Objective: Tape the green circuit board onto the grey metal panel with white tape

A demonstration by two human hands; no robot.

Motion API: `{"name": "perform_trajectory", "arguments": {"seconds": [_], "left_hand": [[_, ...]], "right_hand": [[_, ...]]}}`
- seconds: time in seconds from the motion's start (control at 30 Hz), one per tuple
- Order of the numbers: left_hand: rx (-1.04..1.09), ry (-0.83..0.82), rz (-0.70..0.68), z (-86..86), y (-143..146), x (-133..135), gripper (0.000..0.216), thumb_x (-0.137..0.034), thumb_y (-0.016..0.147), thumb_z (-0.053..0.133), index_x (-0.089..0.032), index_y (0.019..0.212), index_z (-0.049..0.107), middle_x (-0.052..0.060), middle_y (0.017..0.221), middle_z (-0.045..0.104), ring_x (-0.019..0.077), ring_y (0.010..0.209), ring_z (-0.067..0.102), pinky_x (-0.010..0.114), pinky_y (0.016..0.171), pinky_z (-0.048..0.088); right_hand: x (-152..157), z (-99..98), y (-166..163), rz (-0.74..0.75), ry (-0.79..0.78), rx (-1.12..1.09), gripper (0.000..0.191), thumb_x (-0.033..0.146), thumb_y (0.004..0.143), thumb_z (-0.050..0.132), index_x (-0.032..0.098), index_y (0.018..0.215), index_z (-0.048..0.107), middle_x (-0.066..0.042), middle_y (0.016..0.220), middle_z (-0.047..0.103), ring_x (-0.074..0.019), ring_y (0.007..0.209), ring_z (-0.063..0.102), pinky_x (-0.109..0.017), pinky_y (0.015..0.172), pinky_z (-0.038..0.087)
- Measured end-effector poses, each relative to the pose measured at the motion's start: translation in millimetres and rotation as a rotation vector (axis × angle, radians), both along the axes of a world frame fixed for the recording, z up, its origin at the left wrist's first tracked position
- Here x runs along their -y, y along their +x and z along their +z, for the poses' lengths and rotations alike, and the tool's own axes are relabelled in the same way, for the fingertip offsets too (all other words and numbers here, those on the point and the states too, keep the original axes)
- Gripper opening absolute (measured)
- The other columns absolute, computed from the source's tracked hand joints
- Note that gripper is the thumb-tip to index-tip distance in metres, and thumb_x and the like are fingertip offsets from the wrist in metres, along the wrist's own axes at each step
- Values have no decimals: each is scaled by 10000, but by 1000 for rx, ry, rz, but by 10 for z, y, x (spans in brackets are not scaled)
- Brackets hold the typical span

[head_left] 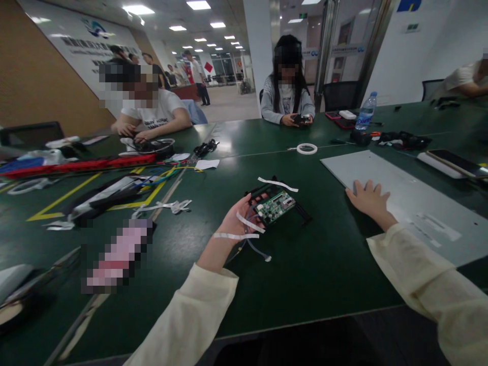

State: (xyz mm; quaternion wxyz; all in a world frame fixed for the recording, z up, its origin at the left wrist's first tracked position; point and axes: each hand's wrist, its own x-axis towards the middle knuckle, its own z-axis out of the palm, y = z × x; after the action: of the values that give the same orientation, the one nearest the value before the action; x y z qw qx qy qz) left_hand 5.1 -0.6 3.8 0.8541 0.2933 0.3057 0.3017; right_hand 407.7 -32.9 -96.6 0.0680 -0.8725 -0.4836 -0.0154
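Observation:
In the head view my left hand [235, 219] is closed around the left side of a green circuit board [277, 207] on a black frame, held over the table. Grey wires with a white connector [268, 258] dangle beneath it. White tape strips [249, 222] cross my fingers and wrist, and another strip [278, 184] sticks up at the board's far side. Spread flat, the fingers of my right hand [369, 202] rest on a light grey panel [412, 198] lying on the table. Nothing is gripped in that hand.
A roll of white tape [307, 149] lies beyond the board. On the left are a blurred pink phone-like object [119, 254], black items and tape scraps [179, 206]. A water bottle [366, 112] stands at the back right. Two people [287, 96] sit across the green table [305, 284].

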Motion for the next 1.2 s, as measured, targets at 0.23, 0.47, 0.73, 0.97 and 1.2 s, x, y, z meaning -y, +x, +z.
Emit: {"name": "perform_trajectory", "arguments": {"seconds": [0.23, 0.47, 0.73, 0.97, 1.2], "left_hand": [[1, -11, -57, -25, 19, 5, 414, -359, 912, 453, -140, 1250, 549, 87, 799, 704, 199, 564, 661, 324, 505, 555], [-29, -29, 17, 67, 28, 35, 354, -319, 908, 466, -134, 1181, 595, 75, 750, 701, 195, 542, 659, 312, 483, 549], [-51, -25, 61, 143, 5, 33, 322, -314, 910, 460, -132, 1119, 625, 62, 699, 697, 203, 510, 652, 336, 473, 553], [12, -14, 57, 118, -77, -78, 327, -296, 904, 473, -126, 1142, 619, 79, 764, 717, 201, 572, 675, 327, 535, 573], [12, 5, 59, 180, -57, -29, 376, -294, 908, 460, -111, 1211, 585, 97, 803, 722, 209, 617, 688, 318, 559, 576]], "right_hand": [[102, 73, -223, 106, 1, 42, 761, 703, 841, 110, 244, 1403, 340, -197, 1442, 280, -456, 1287, 258, -666, 933, 231], [202, 116, -495, 257, -5, 73, 754, 697, 849, 129, 242, 1422, 308, -175, 1458, 268, -434, 1302, 244, -652, 956, 232], [384, 235, -860, 446, -14, 74, 713, 652, 878, 145, 242, 1443, 292, -167, 1487, 241, -430, 1324, 223, -640, 979, 229], [567, 409, -1103, 692, -30, 20, 707, 670, 873, 183, 275, 1450, 285, -132, 1518, 203, -418, 1358, 181, -607, 1024, 221], [681, 506, -1228, 953, -52, -44, 569, 530, 936, 234, 273, 1434, 331, -76, 1549, 127, -366, 1397, 100, -566, 1081, 183]]}}
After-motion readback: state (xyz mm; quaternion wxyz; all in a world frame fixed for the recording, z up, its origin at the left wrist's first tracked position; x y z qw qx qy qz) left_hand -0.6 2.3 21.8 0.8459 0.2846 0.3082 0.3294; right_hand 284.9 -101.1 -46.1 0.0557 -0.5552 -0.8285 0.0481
